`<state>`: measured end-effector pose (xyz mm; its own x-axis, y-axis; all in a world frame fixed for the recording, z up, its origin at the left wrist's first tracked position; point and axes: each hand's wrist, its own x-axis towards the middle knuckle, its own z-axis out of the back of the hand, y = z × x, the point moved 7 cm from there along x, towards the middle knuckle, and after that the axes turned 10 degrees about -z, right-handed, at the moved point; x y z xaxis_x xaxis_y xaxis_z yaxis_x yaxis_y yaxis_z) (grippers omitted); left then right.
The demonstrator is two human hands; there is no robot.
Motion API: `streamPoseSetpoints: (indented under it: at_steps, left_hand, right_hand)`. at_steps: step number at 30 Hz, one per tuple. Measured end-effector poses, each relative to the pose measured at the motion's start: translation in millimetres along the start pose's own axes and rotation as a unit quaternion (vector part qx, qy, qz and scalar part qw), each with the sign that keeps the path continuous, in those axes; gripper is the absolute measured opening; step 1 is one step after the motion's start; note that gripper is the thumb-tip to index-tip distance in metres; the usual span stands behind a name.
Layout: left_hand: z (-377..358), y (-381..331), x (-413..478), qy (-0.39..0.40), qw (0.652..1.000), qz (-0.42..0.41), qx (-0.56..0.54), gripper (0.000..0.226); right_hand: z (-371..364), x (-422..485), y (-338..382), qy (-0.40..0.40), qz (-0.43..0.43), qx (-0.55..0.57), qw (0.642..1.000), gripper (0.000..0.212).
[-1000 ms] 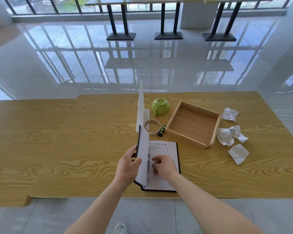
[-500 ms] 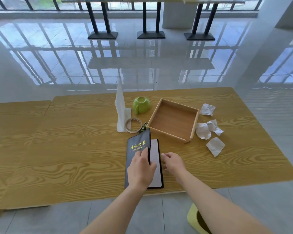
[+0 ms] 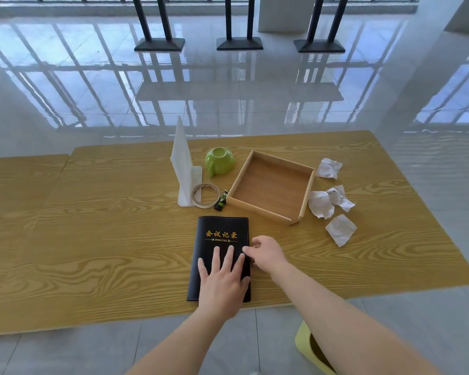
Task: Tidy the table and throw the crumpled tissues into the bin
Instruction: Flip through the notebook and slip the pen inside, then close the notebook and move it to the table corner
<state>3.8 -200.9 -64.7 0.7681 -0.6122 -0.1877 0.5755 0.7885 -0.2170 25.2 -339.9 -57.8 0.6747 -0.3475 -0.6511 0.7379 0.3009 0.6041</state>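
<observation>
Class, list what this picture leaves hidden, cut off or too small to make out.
Head view:
bin: mostly hidden by the right forearm, cut by the bottom edge.
notebook: lower cover under the left hand.
small green-black item beside the tray: too small to identify.

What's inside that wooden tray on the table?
The wooden tray shows only its own bare floor; nothing lies in it. Its near wall hides a thin strip of floor just behind it.
</observation>
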Motion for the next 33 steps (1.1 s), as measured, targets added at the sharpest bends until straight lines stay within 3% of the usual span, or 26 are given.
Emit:
streamPoseSetpoints:
  at_steps: [3,7,11,15,19,26,33]
  left_hand:
    - [9.7,11.0,-1.2,-0.02,0.999,-0.008,-0.03,0.051]
    - [32.1,47.8,-12.1,-0.09,0.992,0.053,-0.066,0.048]
    - [33.4,73.6,-18.3,-0.074,0.984,0.112,-0.115,0.056]
    - [28.7,75.0,-16.0,-0.064,0.974,0.143,-0.166,0.064]
    - [26.0,76.6,-10.9,-0.05,0.964,0.174,-0.196,0.069]
    - [27.9,78.3,-11.4,-0.048,0.966,0.175,-0.183,0.07]
    - [29.4,77.8,-24.5,-0.082,0.956,0.171,-0.222,0.072]
  right_hand:
    - [-1.1,1.8,4.8,-0.026,0.018,-0.072,0.997,0.027]
    - [-0.7,1.5,7.7,-0.062,0.022,-0.135,0.989,0.04]
    - [-1.0,-2.3,3.4,-0.078,-0.004,-0.148,0.986,0.063]
    - [-8.6,-7.0,1.2,-0.088,-0.023,-0.189,0.978,0.056]
    - [-19.3,-10.3,0.9,-0.095,-0.039,-0.179,0.978,0.039]
    - [-25.9,-13.8,-9.5,-0.099,-0.045,-0.075,0.991,0.042]
    - [-21.7,-21.8,-6.0,-0.111,-0.007,-0.045,0.993,0.039]
